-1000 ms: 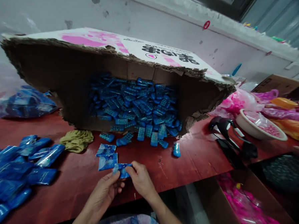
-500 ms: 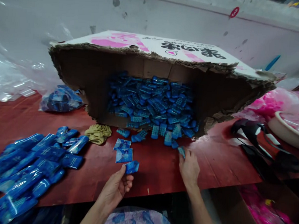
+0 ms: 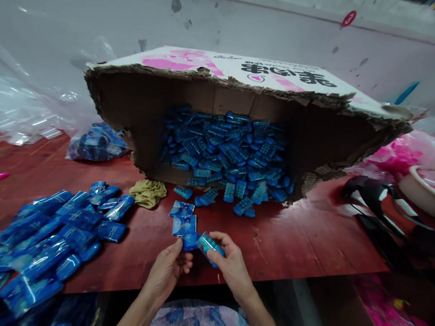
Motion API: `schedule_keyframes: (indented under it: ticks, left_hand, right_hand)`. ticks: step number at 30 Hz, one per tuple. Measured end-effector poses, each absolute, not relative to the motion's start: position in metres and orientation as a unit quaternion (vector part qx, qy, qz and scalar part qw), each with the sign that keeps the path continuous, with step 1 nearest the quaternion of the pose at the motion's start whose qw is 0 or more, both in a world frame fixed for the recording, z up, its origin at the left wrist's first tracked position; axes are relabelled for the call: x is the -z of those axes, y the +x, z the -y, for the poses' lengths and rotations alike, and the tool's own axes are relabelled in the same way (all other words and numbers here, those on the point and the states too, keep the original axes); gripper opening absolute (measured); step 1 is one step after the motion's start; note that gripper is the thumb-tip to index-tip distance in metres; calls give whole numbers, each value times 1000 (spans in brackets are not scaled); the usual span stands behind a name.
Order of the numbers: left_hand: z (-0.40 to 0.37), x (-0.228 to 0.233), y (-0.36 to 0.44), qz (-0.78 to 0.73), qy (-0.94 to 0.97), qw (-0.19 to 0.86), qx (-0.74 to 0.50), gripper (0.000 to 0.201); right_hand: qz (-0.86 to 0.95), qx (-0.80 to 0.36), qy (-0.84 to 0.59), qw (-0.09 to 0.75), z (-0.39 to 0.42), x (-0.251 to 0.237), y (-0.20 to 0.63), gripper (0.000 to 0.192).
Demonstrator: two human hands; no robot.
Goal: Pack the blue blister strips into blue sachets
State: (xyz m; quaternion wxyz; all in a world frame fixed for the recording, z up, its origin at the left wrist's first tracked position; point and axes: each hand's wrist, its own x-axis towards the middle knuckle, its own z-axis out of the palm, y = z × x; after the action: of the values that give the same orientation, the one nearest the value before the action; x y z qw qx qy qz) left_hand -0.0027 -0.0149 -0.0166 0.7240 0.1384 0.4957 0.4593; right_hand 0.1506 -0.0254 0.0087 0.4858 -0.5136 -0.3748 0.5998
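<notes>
The left hand (image 3: 171, 267) pinches the edge of a small blue sachet (image 3: 189, 241) between thumb and fingers, holding it just above the red table (image 3: 301, 235). The right hand (image 3: 230, 263) is closed around a blue studded piece (image 3: 209, 244), thumb on top, its near end touching or almost touching the sachet's mouth (whether the mouth is already open cannot be told from here).

As I judge it, the piece is being fed into the sachet, and doing it well means keeping the left pinch at one lip only, so the opening can gape, and sliding the piece in lengthwise instead of at a slant, which would snag the film.

Just beyond the left hand's fingertips lie two more flat blue sachets (image 3: 183, 218), one touching the other. Farther out, ahead of both hands, loose blue pieces (image 3: 237, 195) spill from the torn mouth of a big cardboard box (image 3: 214, 92) lying on its side, with a great heap of them inside. A crumpled olive cloth (image 3: 148, 192) sits ahead and left of the left hand. Well out to the left is a pile of filled blue packets (image 3: 49, 241), and beyond it a clear bag of blue goods (image 3: 96, 144). Far to the right of the right hand lies a black tool (image 3: 379, 196).
</notes>
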Motion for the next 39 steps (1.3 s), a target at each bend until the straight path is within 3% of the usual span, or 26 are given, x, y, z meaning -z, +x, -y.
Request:
schedule_keyframes:
  ticks: [15,39]
  left_hand:
    - [16,12,-8,-484,159,726,-461,25]
    - [9,-1,-12,-508,176,693,-480,27]
  right_hand:
    - [490,-514,-517,478,31,-9,153,28]
    - [503,-523,-531,437,34,-10,149,28]
